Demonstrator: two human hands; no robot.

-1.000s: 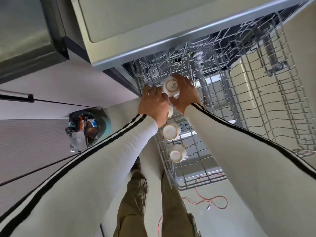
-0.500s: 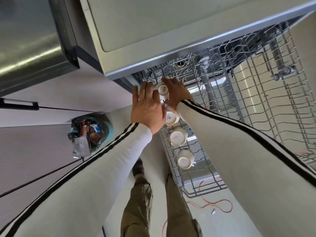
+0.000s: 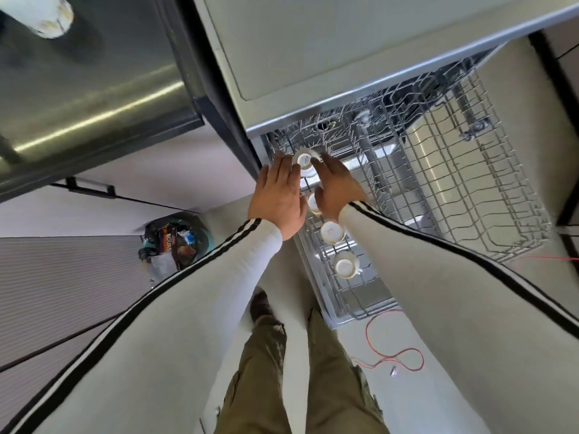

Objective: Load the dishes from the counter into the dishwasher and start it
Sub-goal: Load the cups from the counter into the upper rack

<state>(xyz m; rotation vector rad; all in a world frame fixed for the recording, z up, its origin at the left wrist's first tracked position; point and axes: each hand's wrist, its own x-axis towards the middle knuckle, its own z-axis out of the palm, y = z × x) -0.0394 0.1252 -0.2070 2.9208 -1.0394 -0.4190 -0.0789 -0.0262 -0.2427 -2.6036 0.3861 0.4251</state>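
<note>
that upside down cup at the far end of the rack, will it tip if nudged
Probably fragile: the cup looks like glazed white ceramic. It could tip or rock if nudged, since it sits base up on the thin rack wires.

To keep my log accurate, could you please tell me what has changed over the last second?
The right hand, which gripped the upturned cup, has set it at the far end of the rack row and straightened its fingers; the left hand now lies open beside it. The three other cups stayed put.
</note>
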